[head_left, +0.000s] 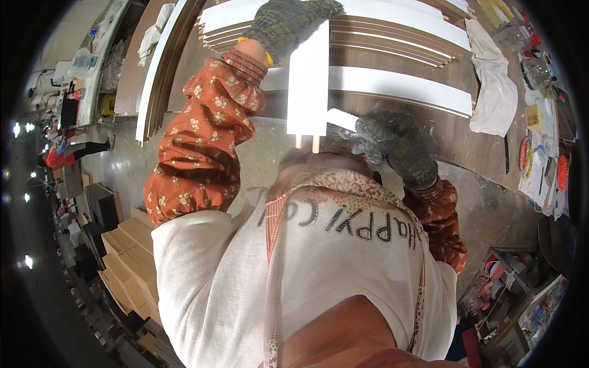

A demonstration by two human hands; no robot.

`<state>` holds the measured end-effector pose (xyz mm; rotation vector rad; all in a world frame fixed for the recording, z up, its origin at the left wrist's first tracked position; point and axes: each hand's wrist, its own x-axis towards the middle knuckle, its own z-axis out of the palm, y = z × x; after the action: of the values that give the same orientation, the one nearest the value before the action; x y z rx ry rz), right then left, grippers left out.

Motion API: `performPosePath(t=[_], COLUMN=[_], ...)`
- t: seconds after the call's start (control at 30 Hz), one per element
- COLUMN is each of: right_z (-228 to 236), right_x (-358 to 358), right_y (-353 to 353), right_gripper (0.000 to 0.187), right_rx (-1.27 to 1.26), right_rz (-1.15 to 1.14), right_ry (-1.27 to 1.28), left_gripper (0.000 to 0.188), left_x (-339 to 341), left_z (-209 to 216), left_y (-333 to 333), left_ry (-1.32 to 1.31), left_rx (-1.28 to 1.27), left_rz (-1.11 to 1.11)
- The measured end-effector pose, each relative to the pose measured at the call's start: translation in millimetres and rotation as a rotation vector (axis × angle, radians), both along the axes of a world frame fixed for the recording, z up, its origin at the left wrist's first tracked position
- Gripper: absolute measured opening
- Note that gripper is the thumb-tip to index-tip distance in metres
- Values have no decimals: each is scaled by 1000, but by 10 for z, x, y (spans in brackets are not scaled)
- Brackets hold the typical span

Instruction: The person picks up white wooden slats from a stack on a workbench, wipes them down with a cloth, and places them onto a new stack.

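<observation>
A white board [308, 80] points toward me, with two wooden dowels [316, 145] sticking out of its near end. My left hand [288, 27], in a dark knit glove, grips the board's far part, its fingers lying across the top edge. To the right of the board's near end, my gloved right hand [396, 141] is closed on a small flat white piece [343, 119], whose kind I cannot make out. Something greyish and shiny shows under that hand's fingers. Another white board [399, 84] lies crosswise behind.
Stacked white boards with dowels [392, 27] lie on the brown table [445, 132]. More boards [158, 73] lean at the left. A white cloth [492, 86] hangs over the right side, beside tape rolls and bottles. Cardboard [126, 264] is piled at lower left. A person [58, 156] is far left.
</observation>
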<state>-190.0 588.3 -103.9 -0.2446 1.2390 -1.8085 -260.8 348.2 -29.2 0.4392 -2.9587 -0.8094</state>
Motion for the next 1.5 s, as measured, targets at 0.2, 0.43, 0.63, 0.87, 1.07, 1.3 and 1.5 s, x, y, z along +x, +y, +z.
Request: performPosePath(t=[0.2, 0.43, 0.63, 0.87, 1.07, 1.3, 1.5], right_z=[-165, -170, -122, 33, 88, 215, 271], right_x=[-102, 3, -98, -121, -153, -100, -148], right_y=[-8, 5, 12, -57, 9, 69, 81], right_gripper=[31, 28, 29, 31, 32, 29, 25], right_rx=[173, 278, 126, 52, 128, 163, 78], right_rz=[-186, -97, -83, -113, -76, 23, -6], right_ry=[1755, 1616, 1133, 1403, 1208, 1251, 1722], left_gripper=[38, 28, 29, 32, 37, 36, 36], left_x=[42, 40, -4, 73, 36, 50, 32], left_z=[-96, -175, -111, 30, -32, -10, 0], left_y=[-112, -303, -171, -155, -176, -199, -116], left_ry=[116, 321, 112, 41, 49, 58, 2], left_rx=[-199, -640, -524, -401, -371, -393, -126], left_rz=[-189, -647, -474, -363, -371, -386, -239])
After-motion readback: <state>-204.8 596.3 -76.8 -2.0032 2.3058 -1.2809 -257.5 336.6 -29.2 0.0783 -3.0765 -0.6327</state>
